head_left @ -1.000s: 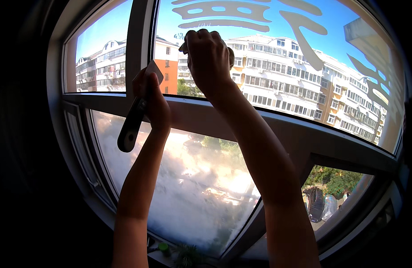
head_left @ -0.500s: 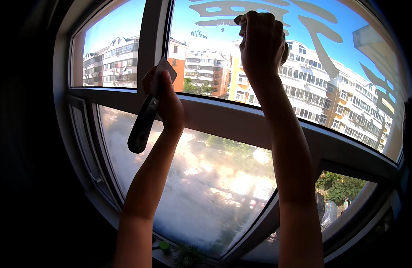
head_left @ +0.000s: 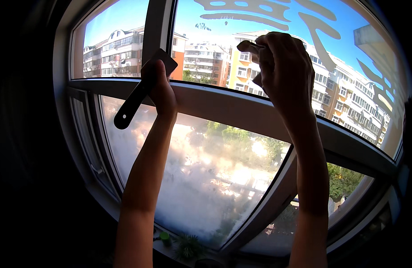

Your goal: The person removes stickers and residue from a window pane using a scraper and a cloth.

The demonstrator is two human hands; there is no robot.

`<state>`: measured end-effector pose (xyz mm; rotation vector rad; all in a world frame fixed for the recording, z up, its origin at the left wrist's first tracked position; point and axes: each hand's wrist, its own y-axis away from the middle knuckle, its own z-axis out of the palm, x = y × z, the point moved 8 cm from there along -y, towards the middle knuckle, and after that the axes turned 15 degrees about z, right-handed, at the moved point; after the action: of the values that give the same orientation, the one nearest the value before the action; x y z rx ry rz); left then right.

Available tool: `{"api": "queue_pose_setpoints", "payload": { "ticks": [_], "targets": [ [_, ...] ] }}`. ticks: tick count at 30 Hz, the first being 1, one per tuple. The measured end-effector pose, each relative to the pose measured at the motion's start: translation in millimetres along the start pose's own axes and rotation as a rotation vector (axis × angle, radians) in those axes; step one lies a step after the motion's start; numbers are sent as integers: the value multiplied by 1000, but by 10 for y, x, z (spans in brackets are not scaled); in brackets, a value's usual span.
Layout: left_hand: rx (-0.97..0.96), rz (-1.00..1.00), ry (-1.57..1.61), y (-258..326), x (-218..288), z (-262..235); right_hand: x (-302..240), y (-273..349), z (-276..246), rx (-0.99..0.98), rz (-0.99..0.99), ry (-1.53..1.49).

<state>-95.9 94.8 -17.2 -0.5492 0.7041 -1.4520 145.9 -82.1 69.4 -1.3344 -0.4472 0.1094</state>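
Note:
My left hand (head_left: 160, 87) is closed round a putty knife (head_left: 133, 103) with a dark handle and a hole in its end. The broad blade points up to the right in front of the window's upright frame bar. Further right, my right hand (head_left: 288, 71) is bent and closed in front of the upper window pane (head_left: 206, 33). A small rounded brownish tip and a dark corner stick out of its fingers; what kind of thing this is I cannot make out. Large pale character-shaped stickers (head_left: 246, 18) cover part of the upper pane, above and right of that hand.
A thick horizontal frame bar (head_left: 223, 105) crosses below the hands. Under it is a hazy, frosted-looking lower pane (head_left: 192, 178). On the dark sill stand a green cup-like object (head_left: 164, 239) and a spiky plant (head_left: 188, 247). A side sash with a handle (head_left: 97, 169) is at left.
My right hand has come down and to the right, and the tip in its fingers shows more. My left hand has shifted slightly up and left, tilting the putty knife further over.

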Motion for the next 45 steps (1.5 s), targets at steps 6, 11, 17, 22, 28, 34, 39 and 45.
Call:
{"api": "queue_pose_setpoints", "payload": {
  "ticks": [6, 11, 17, 22, 28, 34, 39, 45],
  "targets": [
    [118, -72, 99, -176, 133, -228, 170, 668, 51, -366, 319, 394],
    [101, -6, -1, -299, 398, -356, -327, 598, 613, -420, 271, 218],
    [53, 33, -107, -311, 633, -446, -948, 375, 1571, -562, 264, -261],
    [36, 95, -202, -413, 928, -561, -955, 226, 1674, -457, 248, -328],
    [-23, 155, -277, -413, 933, -535, -1251, 395, 1803, -788, 97, -236],
    [-390, 298, -435, -304, 880, -25, -426, 216, 700, -274, 5, -207],
    [-631, 758, -302, -112, 867, 725, 237, 142, 148, -103, 5, -80],
    [-696, 899, -333, -14, 608, 1246, 350, 275, 148, -145, 3, -54]
  ]
}}
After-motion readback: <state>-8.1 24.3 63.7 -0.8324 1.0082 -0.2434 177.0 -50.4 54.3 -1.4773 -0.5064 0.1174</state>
